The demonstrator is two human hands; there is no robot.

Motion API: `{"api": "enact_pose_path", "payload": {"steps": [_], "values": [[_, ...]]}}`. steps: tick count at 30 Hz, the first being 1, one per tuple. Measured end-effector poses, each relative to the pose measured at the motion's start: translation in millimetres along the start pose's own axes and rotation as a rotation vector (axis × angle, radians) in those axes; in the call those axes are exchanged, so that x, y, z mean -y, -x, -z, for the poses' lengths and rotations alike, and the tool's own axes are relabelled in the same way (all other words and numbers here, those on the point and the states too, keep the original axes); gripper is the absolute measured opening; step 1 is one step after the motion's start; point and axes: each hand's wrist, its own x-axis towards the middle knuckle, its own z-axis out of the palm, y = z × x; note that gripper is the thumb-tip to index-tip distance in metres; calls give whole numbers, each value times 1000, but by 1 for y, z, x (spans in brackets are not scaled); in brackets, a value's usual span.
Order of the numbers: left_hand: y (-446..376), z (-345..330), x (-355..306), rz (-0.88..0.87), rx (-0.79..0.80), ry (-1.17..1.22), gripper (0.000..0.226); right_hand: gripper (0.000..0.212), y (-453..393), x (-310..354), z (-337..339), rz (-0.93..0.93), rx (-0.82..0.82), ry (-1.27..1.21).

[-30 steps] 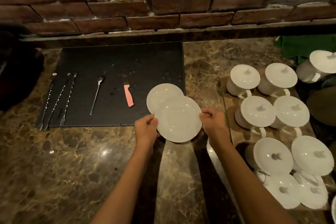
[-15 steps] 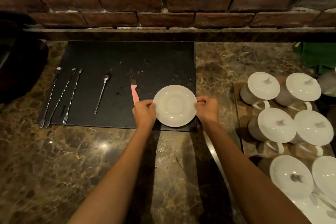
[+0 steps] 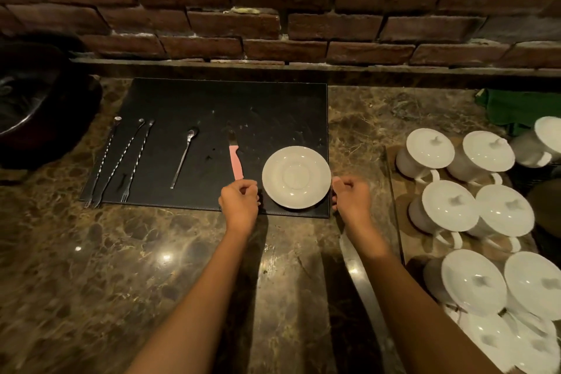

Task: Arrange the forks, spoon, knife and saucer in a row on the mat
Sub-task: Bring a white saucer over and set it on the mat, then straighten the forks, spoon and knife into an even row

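Near me, the left hand point(image 3: 239, 205) and right hand point(image 3: 352, 199) are curled up, holding nothing, one each side of the white saucer point(image 3: 296, 177) on the mat point(image 3: 243, 109), at its lower right corner. Left of it lie the pink knife point(image 3: 236, 161), spoon point(image 3: 184, 158) and forks point(image 3: 137, 161)

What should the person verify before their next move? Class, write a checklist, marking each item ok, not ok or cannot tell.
1. The saucer lies on the mat: ok, at its right end.
2. Hands hold nothing: ok; the left hand and right hand curl beside the saucer.
3. The knife lies between spoon and saucer: ok.
4. The spoon lies right of the forks: ok.
5. All forks fully on the mat: cannot tell; the leftmost runs along its left edge.
6. Even spacing: not ok; the forks crowd together, the rest lie wider apart.
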Motion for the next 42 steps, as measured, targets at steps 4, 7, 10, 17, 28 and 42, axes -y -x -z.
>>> {"api": "enact_pose_path", "payload": {"steps": [4, 7, 10, 17, 28, 42], "values": [[36, 42, 12, 19, 50, 46, 24, 15, 46, -12, 5, -23, 56, -112], [60, 79, 33, -3, 56, 43, 35, 17, 86, -24, -2, -50, 113, -158], [72, 115, 55, -4, 57, 20, 37, 20, 121, -33, -17, -91, 168, -174], [44, 206, 98, -104, 56, -109, 12, 21, 186, -26, -82, -116, 159, -224], [-90, 375, 172, -466, 69, -822, 71, 24, 259, 15, -229, -120, 137, -246], [-186, 390, 172, -514, 210, -1039, 86, 25, 209, 76, -367, 71, 122, 59]]}}
